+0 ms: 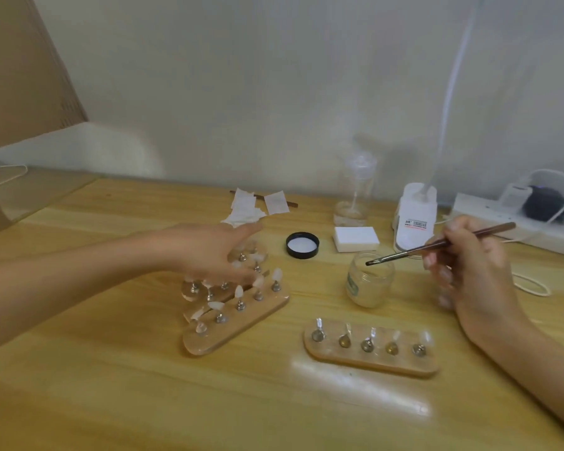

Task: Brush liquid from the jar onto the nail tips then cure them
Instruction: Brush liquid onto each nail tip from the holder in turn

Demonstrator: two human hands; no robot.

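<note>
Right now the right hand (469, 271) pinches a brown-handled brush (437, 245) between thumb and curled fingers, with its flat dark bristles at the mouth of the open glass jar (370, 281). The jar stands on the wooden tabletop (111, 402) and holds a pale liquid. Its black lid (302, 245) lies upturned just behind and to the left. The left hand (215, 249), blurred, reaches across with fingers loosely spread above a cluster of clear holders (192, 289); whether it touches them I cannot tell. Just in front of that hand, a slanted wooden stand (235, 323) carries nail tips (276, 274) on metal pegs. A second wooden stand (372, 361) with five more tips lies in front of the jar. Behind the jar sit a white block (355, 238), a clear pump bottle (355, 193) and a white labelled device (415, 216).
</note>
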